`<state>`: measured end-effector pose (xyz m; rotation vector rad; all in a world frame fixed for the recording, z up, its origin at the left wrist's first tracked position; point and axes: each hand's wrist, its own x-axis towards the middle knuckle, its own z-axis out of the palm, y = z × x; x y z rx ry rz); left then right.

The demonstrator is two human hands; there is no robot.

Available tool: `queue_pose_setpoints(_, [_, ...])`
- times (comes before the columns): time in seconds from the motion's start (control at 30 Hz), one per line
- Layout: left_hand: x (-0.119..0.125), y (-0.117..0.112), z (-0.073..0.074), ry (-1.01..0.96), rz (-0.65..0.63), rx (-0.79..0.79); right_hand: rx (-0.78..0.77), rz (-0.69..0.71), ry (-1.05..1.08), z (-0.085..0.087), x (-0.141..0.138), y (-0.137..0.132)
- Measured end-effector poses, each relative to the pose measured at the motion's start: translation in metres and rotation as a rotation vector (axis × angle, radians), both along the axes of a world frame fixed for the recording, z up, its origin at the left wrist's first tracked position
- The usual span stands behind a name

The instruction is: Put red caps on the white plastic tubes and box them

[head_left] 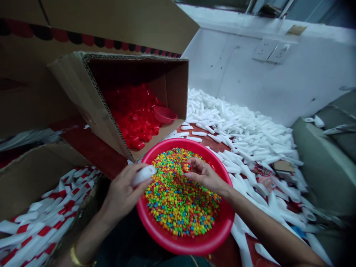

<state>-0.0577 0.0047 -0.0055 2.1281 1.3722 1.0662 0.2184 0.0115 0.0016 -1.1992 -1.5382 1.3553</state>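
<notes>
A red basin (185,249) full of small multicoloured candies (180,207) stands in front of me. My left hand (126,189) is wrapped round a white plastic tube (144,175), held over the basin's left side with its narrow end toward the middle. My right hand (201,172) pinches a small red cap (187,168) just above the candies. The cap's mouth is turned up and it is filled with candies. Tube and cap are apart.
Behind the basin a cardboard box (178,89) lies on its side, holding red caps (139,111) and a red bowl (165,115). White tubes (239,122) are heaped along the wall at right. At lower left, a carton holds red-capped white tubes (44,226).
</notes>
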Motion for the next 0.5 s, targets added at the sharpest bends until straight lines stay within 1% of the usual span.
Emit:
queue_pose_setpoints(0.03, [0.016, -0.002, 0.010, 0.019, -0.069, -0.009, 0.043, -0.014, -0.020, 0.001, -0.002, -0.002])
queue_pose_setpoints(0.07, [0.030, -0.003, 0.017, 0.046, -0.135, -0.021, 0.087, -0.024, -0.047, 0.002, -0.004, -0.003])
queue_pose_setpoints(0.1, [0.042, -0.003, 0.021, 0.075, -0.183, -0.034, 0.134, -0.029, -0.084, 0.002, -0.006, -0.005])
queue_pose_setpoints(0.17, [0.056, -0.002, 0.020, 0.128, -0.240, -0.063, 0.242, -0.016, -0.186, 0.004, -0.007, -0.008])
queue_pose_setpoints(0.23, [0.062, -0.002, 0.014, 0.163, -0.271, -0.093, 0.381, 0.020, -0.308, 0.007, -0.007, -0.010])
queue_pose_setpoints(0.33, [0.064, -0.004, 0.008, 0.204, -0.272, -0.132, 0.580, 0.113, -0.445, 0.011, -0.006, -0.013])
queue_pose_setpoints(0.43, [0.064, -0.003, 0.009, 0.220, -0.265, -0.190, 0.684, 0.189, -0.542, 0.012, -0.004, -0.013])
queue_pose_setpoints(0.5, [0.062, 0.000, 0.009, 0.187, -0.296, -0.258, 0.746, 0.214, -0.628, 0.011, -0.001, -0.011])
